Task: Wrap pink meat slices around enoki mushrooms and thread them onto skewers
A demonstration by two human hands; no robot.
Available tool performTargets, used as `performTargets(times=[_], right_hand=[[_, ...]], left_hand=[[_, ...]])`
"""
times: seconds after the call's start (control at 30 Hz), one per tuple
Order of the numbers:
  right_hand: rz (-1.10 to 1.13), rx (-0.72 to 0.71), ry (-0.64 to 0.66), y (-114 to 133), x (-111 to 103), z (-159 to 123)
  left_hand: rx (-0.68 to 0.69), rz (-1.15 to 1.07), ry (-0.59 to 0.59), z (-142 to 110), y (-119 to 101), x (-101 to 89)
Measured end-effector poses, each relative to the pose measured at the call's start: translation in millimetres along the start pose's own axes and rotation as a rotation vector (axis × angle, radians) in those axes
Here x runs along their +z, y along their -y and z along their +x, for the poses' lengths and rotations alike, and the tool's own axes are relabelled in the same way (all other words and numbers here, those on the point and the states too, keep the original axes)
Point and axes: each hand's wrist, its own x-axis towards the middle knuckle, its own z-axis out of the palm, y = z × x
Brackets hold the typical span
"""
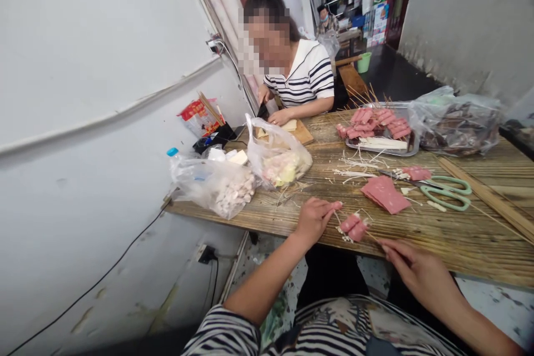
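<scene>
My right hand [411, 264] pinches the thin end of a wooden skewer at the table's front edge. Threaded on that skewer are pink meat rolls [354, 227] with white enoki mushroom ends sticking out. My left hand [314, 219] is closed with its fingertips on another small pink roll [336, 206], close to the skewer's far tip. Whether the tip has entered this roll cannot be made out. Beyond my hands lie a stack of flat pink meat slices [384, 194], a loose roll [416, 173], loose enoki strands [354, 172] and green-handled scissors [448, 192].
A tray [413, 147] of skewered rolls stands at the back right beside a plastic bag [459, 122] of dark food. Two food bags [279, 156] sit left. Bare skewers [488, 194] lie right. Across the table a person [302, 75] holds a knife over a cutting board [303, 132].
</scene>
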Motion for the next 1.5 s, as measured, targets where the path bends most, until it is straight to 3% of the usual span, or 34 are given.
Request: performTargets(times=[0.13,0.37,1.5], right_hand=[[-0.217,-0.123,0.003,-4,4,-6],[-0.378,-0.139,0.003,1,6,-9],[-0.470,-0.104,0.092,16,8,6]], left_hand=[[-0.004,0.020,-0.009,3,-6,-2.7],[-0.063,0.052,0.024,4,-10,-2.2],[-0.043,-0.048,0.022,6,-5,-1.6]])
